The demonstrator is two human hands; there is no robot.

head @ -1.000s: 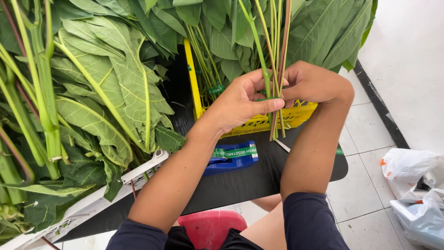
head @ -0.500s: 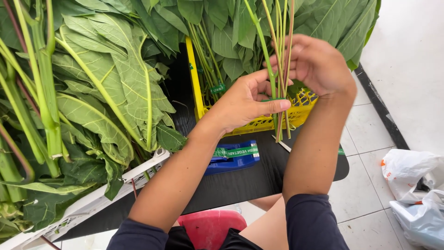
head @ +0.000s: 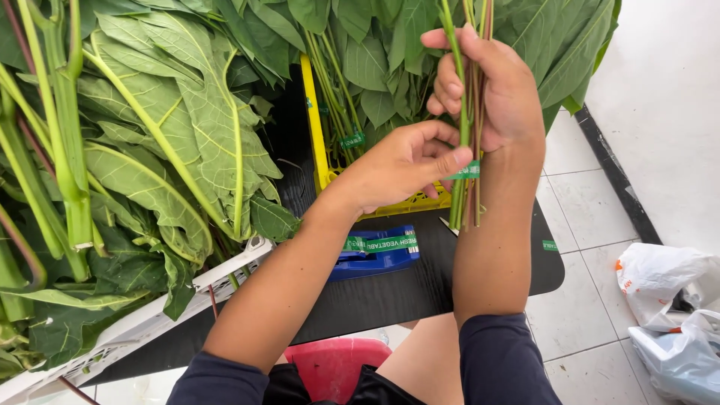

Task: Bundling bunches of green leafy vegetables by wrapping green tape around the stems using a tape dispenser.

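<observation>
My right hand [head: 496,86] grips a thin bundle of green and reddish stems [head: 471,187], held upright above the black table [head: 390,292]. My left hand [head: 405,161] pinches a strip of green tape [head: 466,170] against the stems just below the right hand. A blue tape dispenser [head: 375,251] with green tape lies on the table below my left forearm. Behind the hands stands a yellow crate [head: 319,142] full of leafy bunches, some bound with green tape.
A white crate [head: 142,319] heaped with large green leaves [head: 165,135] fills the left side. A red stool [head: 334,367] shows between my arms. White plastic bags [head: 667,307] lie on the tiled floor at right. A scrap of green tape [head: 550,245] sticks on the table's right edge.
My right hand has lifted the stem bundle higher and slightly away. My left hand has followed, now pressing green tape onto the stems.
</observation>
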